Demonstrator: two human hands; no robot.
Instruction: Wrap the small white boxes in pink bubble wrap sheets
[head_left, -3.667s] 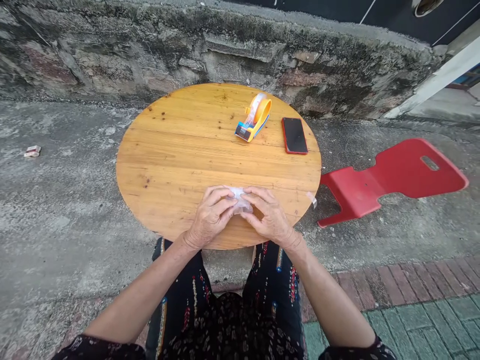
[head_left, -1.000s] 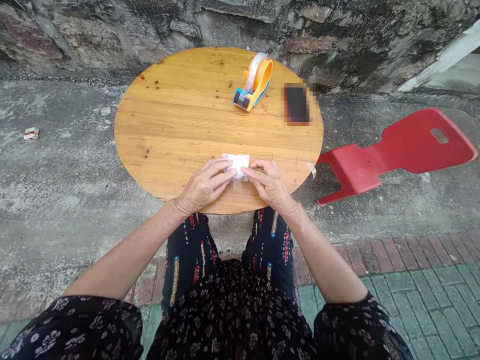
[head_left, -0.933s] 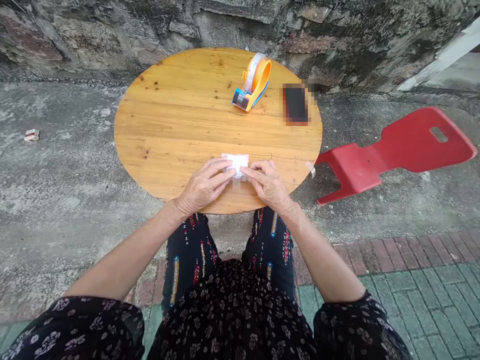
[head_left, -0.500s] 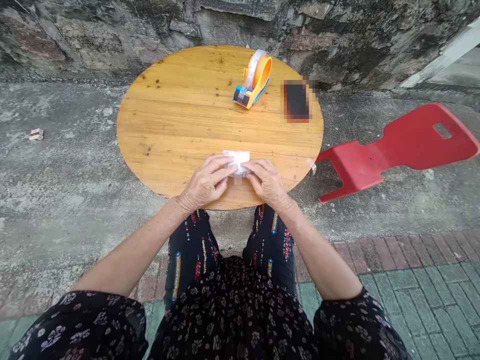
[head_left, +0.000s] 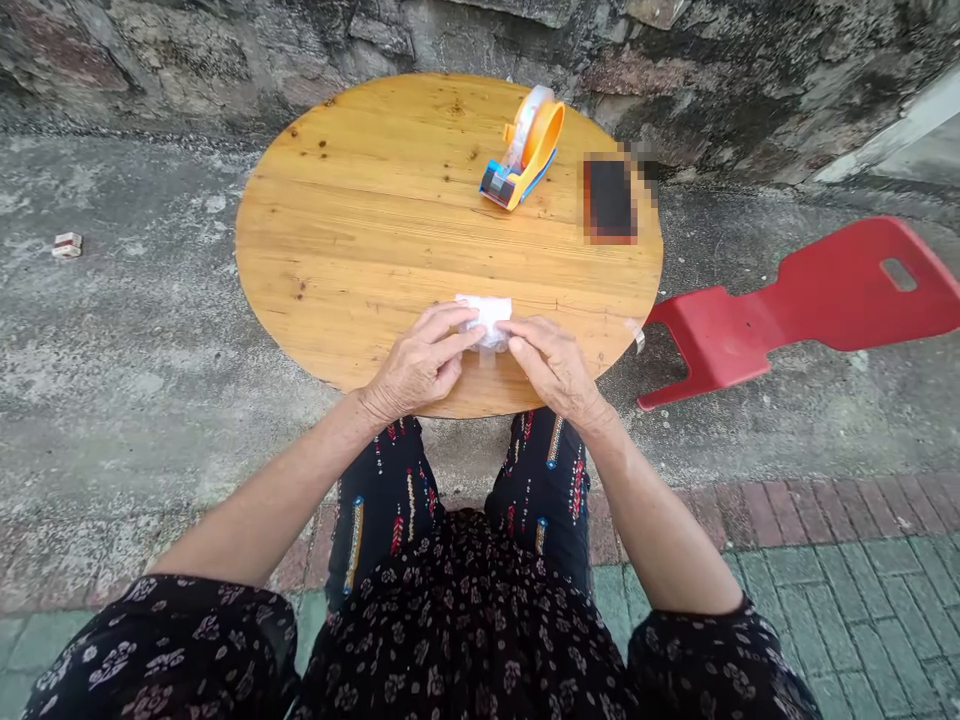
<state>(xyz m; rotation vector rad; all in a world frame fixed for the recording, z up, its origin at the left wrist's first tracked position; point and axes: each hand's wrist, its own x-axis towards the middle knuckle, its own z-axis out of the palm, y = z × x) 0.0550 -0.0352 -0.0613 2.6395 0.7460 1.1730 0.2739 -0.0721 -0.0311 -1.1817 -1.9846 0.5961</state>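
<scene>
A small white packet (head_left: 489,312) lies near the front edge of the round wooden table (head_left: 360,240). It looks wrapped in something clear, and a strip like clear tape sticks out from its near side. My left hand (head_left: 426,358) grips the packet's left end, thumb in front and fingers over the top. At its right end is my right hand (head_left: 551,362), its fingers stretched out and the thumb apart from the index finger. That index fingertip touches or nearly touches the packet. Farther back stands an orange and blue tape dispenser (head_left: 516,182) with a roll of clear tape.
A dark, blurred-out rectangular object (head_left: 611,200) with a reddish edge lies at the table's right. Something clear, perhaps tape, hangs at the right rim. A red plastic chair (head_left: 750,320) is to the right. Behind the table rises a stone wall (head_left: 480,45).
My right hand has loosened at the packet's right end, its thumb coming away from the packet. My left hand keeps its hold. The whole view has shifted slightly.
</scene>
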